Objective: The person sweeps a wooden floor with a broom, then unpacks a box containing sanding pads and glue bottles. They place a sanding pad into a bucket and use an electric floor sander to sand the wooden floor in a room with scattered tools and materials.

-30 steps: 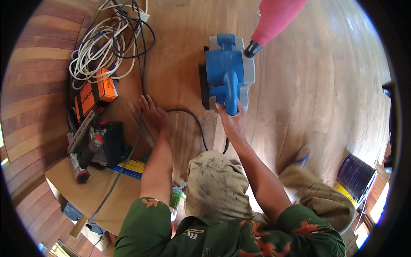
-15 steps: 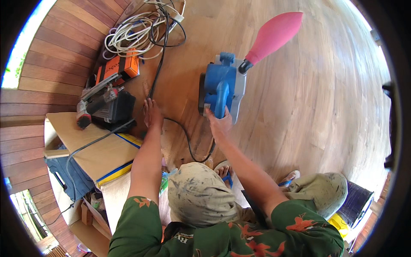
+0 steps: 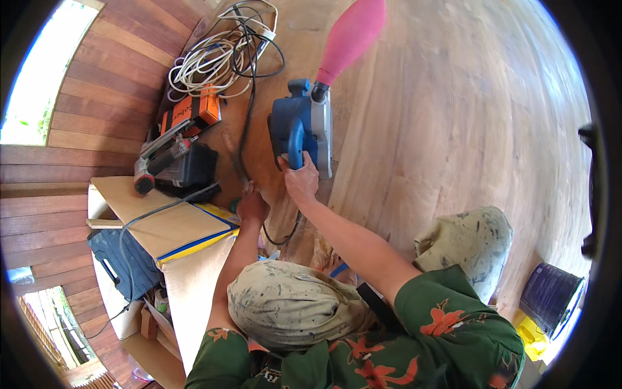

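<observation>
A blue belt sander point(image 3: 285, 117) with a grey side stands on the wooden floor ahead of me. From its right side a pink dust bag point(image 3: 352, 42) sticks out, pointing away. My right hand point(image 3: 301, 183) is wrapped round the sander's rear handle point(image 3: 296, 144). Lower and to the left, my left hand point(image 3: 253, 206) has its fingers closed on the black power cord point(image 3: 243, 139). The cord runs from the far coils down to this hand, then loops toward the sander's rear. The sander's underside is hidden.
Tangled white and black cables point(image 3: 210, 65), an orange box point(image 3: 207, 107), a nail gun point(image 3: 162, 159) and a black case point(image 3: 197, 162) lie along the left wall. Nearer stands an open cardboard box point(image 3: 162, 233) beside a dark blue case point(image 3: 123, 262). A dark bucket point(image 3: 551, 298) is at lower right.
The sander has shifted left in view, with my right hand still on its handle. My left hand has come nearer and slightly right, its fingers now curled on the cord.
</observation>
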A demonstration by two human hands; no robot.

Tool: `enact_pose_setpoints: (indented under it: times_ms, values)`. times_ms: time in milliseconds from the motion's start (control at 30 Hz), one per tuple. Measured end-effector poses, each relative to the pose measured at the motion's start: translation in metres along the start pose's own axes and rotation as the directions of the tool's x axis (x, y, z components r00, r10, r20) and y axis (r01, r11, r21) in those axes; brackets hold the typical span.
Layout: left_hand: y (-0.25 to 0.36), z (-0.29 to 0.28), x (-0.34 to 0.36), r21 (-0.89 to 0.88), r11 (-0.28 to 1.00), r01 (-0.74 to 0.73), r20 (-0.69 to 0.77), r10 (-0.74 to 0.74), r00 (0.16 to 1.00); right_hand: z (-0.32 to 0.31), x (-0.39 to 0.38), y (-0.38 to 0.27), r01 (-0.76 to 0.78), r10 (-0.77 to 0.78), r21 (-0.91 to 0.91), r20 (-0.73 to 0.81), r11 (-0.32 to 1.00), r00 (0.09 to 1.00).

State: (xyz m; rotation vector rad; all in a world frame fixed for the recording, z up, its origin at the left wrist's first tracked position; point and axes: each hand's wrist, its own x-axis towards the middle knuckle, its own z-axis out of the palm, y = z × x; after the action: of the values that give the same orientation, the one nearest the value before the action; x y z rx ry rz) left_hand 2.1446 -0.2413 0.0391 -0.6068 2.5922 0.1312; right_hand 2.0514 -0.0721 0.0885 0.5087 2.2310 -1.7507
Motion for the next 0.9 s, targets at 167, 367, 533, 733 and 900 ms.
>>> enact_pose_setpoints:
  times_ms: [167, 367, 533, 733, 900]
  values:
    - [0.004, 0.010, 0.002, -0.007, 1.000, -0.003, 0.043, 0.003, 0.999, 0.015, 0.003, 0.000, 0.005, -0.005, 0.050, 0.002, 0.999, 1.000]
    - [-0.031, 0.037, 0.012, 0.099, 0.978, -0.181, 0.040, 0.178, 0.983, 0.030, -0.004, -0.002, 0.006, -0.004, 0.036, -0.040, 0.999, 0.999]
    - [-0.034, 0.032, 0.020, 0.169, 0.972, -0.165, 0.033, 0.161, 0.986, 0.037, -0.010, -0.004, 0.008, -0.006, 0.031, -0.043, 0.999, 0.999]
    - [-0.038, 0.038, 0.027, 0.157, 0.982, -0.100, -0.001, 0.102, 0.995, 0.044, -0.024, 0.000, 0.038, -0.036, 0.023, -0.081, 0.999, 0.996]
    - [-0.053, 0.064, 0.037, 0.098, 0.989, -0.107, -0.167, 0.123, 0.978, 0.054, -0.035, 0.000, 0.015, -0.012, 0.063, -0.046, 0.998, 0.999]
